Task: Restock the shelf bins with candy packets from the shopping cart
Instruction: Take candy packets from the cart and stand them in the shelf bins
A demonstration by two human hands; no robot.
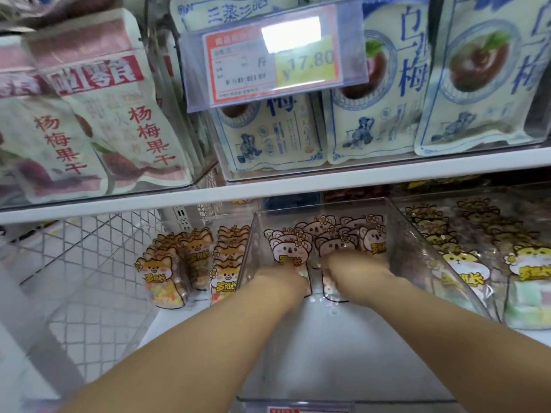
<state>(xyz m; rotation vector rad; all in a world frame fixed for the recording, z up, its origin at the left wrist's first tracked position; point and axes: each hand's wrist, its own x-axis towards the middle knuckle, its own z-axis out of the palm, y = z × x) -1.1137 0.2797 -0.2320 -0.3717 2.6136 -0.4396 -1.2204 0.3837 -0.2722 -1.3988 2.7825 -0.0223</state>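
Shelf bin [337,347] holds koala packets [289,248]

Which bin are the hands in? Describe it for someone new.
Under the 17.80 price tag, look below the white shelf board. The clear bin in the middle there has the left hand and right hand in it. Its koala packets are pink, unlike the orange dog packets on its left and the yellow packets on its right.

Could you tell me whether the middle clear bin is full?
Partly full: the bin holds packets only at its back; front floor bare.
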